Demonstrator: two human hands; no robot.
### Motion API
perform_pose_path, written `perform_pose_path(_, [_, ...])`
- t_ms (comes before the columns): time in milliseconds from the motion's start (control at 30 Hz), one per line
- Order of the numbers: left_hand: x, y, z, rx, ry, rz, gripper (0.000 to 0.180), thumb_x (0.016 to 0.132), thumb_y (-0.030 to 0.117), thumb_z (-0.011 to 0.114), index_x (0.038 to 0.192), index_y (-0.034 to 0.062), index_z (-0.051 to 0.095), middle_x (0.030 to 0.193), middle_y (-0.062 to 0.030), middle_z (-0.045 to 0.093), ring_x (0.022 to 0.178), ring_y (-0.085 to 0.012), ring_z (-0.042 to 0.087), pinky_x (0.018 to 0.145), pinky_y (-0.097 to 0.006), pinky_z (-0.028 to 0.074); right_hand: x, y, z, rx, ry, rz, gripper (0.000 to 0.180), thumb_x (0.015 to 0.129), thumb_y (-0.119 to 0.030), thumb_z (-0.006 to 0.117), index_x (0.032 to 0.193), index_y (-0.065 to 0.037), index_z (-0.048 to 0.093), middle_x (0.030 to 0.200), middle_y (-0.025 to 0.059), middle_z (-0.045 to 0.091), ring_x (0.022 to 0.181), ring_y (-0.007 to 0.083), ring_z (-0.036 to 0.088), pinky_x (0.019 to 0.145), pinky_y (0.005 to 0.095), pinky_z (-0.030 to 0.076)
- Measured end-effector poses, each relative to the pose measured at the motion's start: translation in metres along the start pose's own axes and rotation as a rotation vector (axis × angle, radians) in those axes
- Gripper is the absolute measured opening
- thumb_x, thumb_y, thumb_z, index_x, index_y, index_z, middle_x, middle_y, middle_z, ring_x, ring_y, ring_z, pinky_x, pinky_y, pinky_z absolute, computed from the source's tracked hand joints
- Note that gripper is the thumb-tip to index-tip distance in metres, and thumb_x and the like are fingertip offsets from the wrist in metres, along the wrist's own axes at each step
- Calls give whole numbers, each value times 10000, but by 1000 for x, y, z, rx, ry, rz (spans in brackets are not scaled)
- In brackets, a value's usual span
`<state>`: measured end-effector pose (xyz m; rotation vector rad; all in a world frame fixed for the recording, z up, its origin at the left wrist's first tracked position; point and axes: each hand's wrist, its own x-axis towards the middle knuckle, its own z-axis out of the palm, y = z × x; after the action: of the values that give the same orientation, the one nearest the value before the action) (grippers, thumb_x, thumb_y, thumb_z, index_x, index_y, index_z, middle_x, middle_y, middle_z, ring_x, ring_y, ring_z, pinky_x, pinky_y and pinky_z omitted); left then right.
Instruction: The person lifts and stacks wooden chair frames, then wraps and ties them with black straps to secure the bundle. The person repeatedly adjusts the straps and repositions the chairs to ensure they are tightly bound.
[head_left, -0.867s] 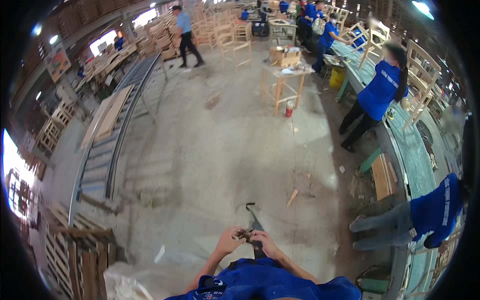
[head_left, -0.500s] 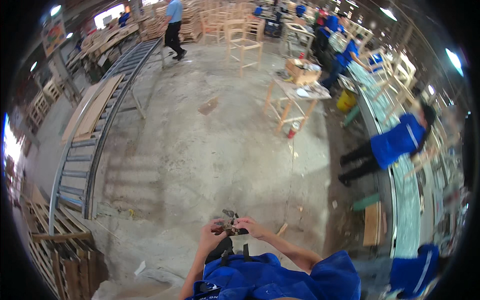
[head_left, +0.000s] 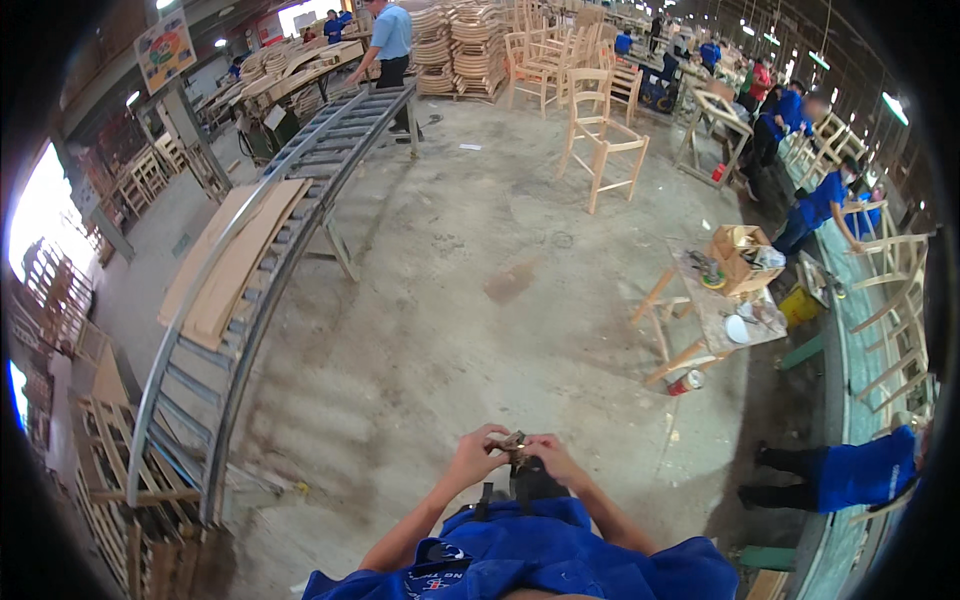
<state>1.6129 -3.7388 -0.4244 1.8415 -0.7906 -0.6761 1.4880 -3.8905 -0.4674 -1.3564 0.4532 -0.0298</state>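
Note:
Close in front of my body, both hands meet around a small brown and dark thing (head_left: 515, 446) whose kind I cannot make out. My left hand (head_left: 477, 459) is closed on its left side, fingers curled and thumb against it. From the other side my right hand (head_left: 551, 461) pinches it between thumb and fingertips. The fingers cover much of it. Dark straps hang just below, at the front of my blue shirt (head_left: 510, 550).
A roller conveyor (head_left: 255, 310) with flat wooden boards (head_left: 235, 260) runs along the left. Right of centre stands a small work table (head_left: 712, 310) with a wooden box (head_left: 742, 262). A pale wooden chair (head_left: 602, 140) stands ahead; a person in blue (head_left: 865, 470) is beside the green-topped line.
The whole view has swung left, so the work table and chair sit further right. My hands stay together on the small thing. The person in light blue is now at the conveyor's far end.

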Motion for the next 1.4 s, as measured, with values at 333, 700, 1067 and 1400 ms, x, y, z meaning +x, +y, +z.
perform_pose_path(333, [447,0,-80,21,-5,-13,323,673,127,728,970,56,623,680,-65,682,516,-63,498,481,-231,391,398,-118,-158,130,-61,68,121,826,-153,552,763,-54,579,703,-43,523,670,56,474,648,224,395])
perform_pose_path(700, [816,-68,-228,-435,310,-226,374,712,44,730,1065,9,611,897,-34,672,527,-40,431,541,-187,402,860,-291,-238,-349,-521,-20,159,818,-180,571,770,-28,577,692,-37,526,693,65,471,643,235,380])
perform_pose_path(1067, [1290,-19,-415,-168,4,205,601,626,219,828,1154,80,577,947,-87,623,857,-182,592,755,-304,482,1273,-449,-333,449,-340,185,163,765,-180,532,792,-28,585,780,25,594,748,116,547,690,246,425])
perform_pose_path(1400, [1737,-63,-506,-122,-119,-29,482,677,207,809,1072,36,591,844,-88,658,768,-132,615,698,-287,491,1658,-533,-460,651,24,342,376,825,-334,496,1036,-47,615,910,80,641,758,204,592,684,341,481])
